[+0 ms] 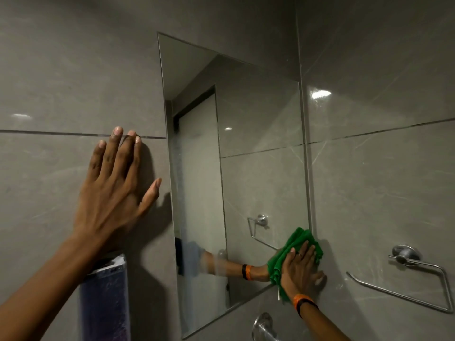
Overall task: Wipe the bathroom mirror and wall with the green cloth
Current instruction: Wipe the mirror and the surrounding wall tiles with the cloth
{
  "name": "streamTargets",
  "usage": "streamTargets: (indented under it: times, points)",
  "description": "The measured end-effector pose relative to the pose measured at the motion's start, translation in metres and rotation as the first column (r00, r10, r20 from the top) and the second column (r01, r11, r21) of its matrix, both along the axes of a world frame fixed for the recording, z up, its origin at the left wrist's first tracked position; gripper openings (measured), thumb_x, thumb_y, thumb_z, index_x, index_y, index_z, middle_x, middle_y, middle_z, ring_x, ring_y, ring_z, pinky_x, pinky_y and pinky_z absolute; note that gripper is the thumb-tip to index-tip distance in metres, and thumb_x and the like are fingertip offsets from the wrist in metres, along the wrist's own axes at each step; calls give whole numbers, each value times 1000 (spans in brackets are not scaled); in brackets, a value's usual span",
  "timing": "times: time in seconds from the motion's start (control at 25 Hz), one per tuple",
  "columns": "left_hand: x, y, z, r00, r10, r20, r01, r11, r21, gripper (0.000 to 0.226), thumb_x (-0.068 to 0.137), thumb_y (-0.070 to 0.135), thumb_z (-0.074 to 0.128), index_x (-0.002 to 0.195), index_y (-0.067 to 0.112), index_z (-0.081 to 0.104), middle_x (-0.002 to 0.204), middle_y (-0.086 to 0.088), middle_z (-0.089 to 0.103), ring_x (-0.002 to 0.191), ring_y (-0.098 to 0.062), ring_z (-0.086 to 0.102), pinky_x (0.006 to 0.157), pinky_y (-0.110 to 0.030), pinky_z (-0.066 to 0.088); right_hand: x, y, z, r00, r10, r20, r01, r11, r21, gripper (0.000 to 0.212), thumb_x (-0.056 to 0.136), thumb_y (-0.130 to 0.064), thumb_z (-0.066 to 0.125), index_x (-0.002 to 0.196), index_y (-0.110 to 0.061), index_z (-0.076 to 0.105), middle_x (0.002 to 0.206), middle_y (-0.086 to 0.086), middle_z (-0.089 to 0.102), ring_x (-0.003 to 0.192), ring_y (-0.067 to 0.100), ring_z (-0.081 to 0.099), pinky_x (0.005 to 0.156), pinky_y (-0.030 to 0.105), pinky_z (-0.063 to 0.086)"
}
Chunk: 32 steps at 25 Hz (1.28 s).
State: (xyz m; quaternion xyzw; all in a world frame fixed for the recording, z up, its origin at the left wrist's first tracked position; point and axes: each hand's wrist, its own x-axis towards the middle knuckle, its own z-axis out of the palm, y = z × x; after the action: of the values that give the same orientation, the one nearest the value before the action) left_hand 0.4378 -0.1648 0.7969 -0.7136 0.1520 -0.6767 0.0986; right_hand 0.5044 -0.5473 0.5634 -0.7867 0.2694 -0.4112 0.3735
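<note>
A frameless rectangular mirror (246, 148) hangs on the grey tiled wall (73, 70). My right hand (299, 269) presses the bunched green cloth (299, 242) flat against the mirror's lower right corner, half on the glass and half on the wall tile beside it. An orange and black band sits on that wrist. My left hand (115, 183) lies flat on the wall tile just left of the mirror, fingers spread, holding nothing.
A chrome towel ring (406, 274) is fixed to the right wall beside the cloth. A chrome tap (263, 326) sticks out below the mirror. A dark blue-purple object (105, 299) stands under my left forearm. The mirror reflects a door and my arm.
</note>
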Motion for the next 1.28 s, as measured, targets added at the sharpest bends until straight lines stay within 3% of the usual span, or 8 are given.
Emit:
streamTargets:
  times: [0.12,0.28,0.56,0.68,0.84,1.04,1.28]
  points:
    - [0,-1,0,1000,-3,6,3,1000,-5,87,103,60,21,163,-2,11,174,-22,10,162,-32,-1,132,-48,1,7,13,-19,998,6,68,-1,998,-67,76,94,-45,7,159,-6,11,169,19,14,158,34,13,124,67,7]
    - [-2,-1,-1,1000,-1,8,1,1000,-13,86,103,59,22,163,-2,11,173,-22,11,162,-32,0,132,-47,0,12,48,-49,988,36,148,1,969,-245,70,102,-42,10,158,-1,13,167,22,17,157,35,15,126,61,14]
    - [-5,-2,0,1000,21,8,-21,1000,-19,85,105,58,26,162,-3,15,172,-23,18,161,-35,9,132,-50,8,-15,136,-83,896,327,299,-168,875,-455,66,104,-39,17,160,-4,11,170,20,7,157,39,8,130,48,8]
    - [-3,-2,0,1000,30,9,-30,999,-18,86,104,61,24,163,-2,13,173,-21,16,162,-34,8,132,-49,8,-23,168,-78,877,321,358,-166,900,-402,65,103,-39,19,160,-7,12,169,20,11,157,40,10,129,51,9]
    - [-3,-2,0,999,36,-7,-36,999,-17,88,104,63,22,163,-1,11,173,-21,13,162,-33,6,132,-47,5,-30,203,-60,877,235,419,-137,958,-250,64,102,-32,28,155,3,27,167,21,19,156,39,15,126,58,19]
    - [-5,-2,0,998,55,-27,-55,998,-29,88,104,64,20,163,-1,11,174,-20,11,162,-32,5,132,-47,5,-40,232,-34,883,196,425,-156,979,-128,66,100,-33,30,157,0,21,169,19,16,158,34,12,127,52,15]
    - [-6,-2,-1,998,59,-30,-59,998,-29,86,104,61,21,163,-1,12,174,-20,12,162,-31,5,132,-46,4,-43,243,4,888,183,423,-131,980,-148,68,102,-38,27,158,-1,17,170,19,11,158,34,9,126,56,18]
